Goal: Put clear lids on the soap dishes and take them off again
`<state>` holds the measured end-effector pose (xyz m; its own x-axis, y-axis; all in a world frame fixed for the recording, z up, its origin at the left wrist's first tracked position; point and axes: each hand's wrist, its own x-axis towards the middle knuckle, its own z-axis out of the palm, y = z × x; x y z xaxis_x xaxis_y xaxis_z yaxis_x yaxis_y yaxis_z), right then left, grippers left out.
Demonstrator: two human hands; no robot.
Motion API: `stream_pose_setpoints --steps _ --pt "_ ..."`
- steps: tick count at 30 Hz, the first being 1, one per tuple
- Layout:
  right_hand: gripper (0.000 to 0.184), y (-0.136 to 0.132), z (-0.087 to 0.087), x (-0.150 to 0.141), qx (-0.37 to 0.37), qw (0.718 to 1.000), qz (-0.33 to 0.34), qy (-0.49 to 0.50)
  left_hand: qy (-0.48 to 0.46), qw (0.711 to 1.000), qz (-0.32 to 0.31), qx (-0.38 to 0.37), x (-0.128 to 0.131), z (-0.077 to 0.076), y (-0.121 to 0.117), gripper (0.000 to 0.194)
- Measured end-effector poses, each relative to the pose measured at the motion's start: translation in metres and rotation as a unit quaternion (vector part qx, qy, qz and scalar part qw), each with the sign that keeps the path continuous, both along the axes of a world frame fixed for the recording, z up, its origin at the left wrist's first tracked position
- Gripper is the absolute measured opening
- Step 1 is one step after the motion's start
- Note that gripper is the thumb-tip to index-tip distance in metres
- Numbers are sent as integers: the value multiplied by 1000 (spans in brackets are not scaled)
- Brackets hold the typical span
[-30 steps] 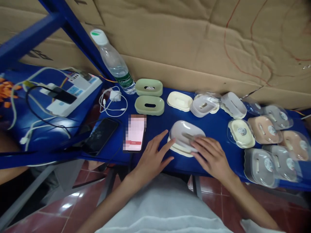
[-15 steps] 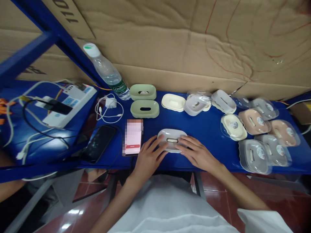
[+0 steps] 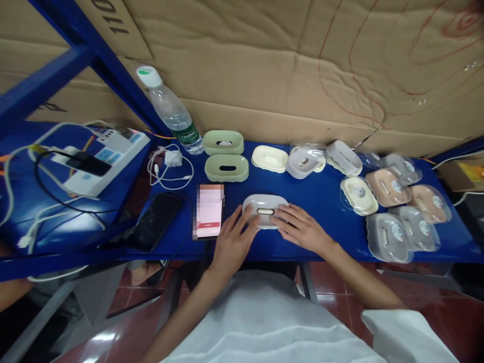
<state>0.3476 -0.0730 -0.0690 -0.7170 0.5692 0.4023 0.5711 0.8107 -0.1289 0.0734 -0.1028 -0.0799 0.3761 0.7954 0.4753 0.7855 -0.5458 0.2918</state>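
Observation:
A pale grey soap dish (image 3: 264, 206) with a slot in its top lies on the blue table (image 3: 321, 194) right in front of me. My left hand (image 3: 233, 241) rests against its left end with the fingers stretched out over the rim. My right hand (image 3: 300, 229) lies on its right end, fingers flat on top. Both hands press on the dish from either side.
Two green soap dishes (image 3: 226, 167) and a cream one (image 3: 269, 158) sit behind; several wrapped dishes (image 3: 393, 232) fill the right. A lit phone (image 3: 210, 209), a dark phone (image 3: 154, 221), a charger cable (image 3: 169, 164), a water bottle (image 3: 171, 112) and a power strip (image 3: 102, 157) lie left.
The grey top part, tilted over a cream base a second ago, now sits flat and level. Both hands have closed in on its ends. The view has shifted slightly.

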Motion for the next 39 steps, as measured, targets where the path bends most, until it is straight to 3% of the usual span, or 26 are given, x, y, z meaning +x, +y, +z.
stream_pose_setpoints --steps 13,18,22,24,27,29,31,35,39 --pt "42 6 0 0 -5 1000 3 16 8 1000 -24 6 -5 6 4 39" --pt "44 2 -4 -5 -34 999 7 37 61 995 -74 -38 -11 7 8 51" --pt "43 9 13 0 -63 997 17 44 65 995 -59 -57 -9 12 12 39" --pt "43 27 31 13 -40 998 -29 44 52 996 -42 -56 -5 13 13 33" --pt "44 73 53 42 -1 976 -212 50 27 997 -30 -66 -1 12 12 31" --pt "51 108 57 60 9 949 -314 33 10 997 -25 -70 0 10 11 31" --pt "59 137 51 73 0 928 -372 2 -4 997 -19 -72 0 8 10 31" --pt "52 165 30 81 0 922 -388 6 -27 997 -19 -76 0 6 7 31" --pt "49 163 25 80 37 930 -362 50 -46 996 -22 -79 0 5 6 32"
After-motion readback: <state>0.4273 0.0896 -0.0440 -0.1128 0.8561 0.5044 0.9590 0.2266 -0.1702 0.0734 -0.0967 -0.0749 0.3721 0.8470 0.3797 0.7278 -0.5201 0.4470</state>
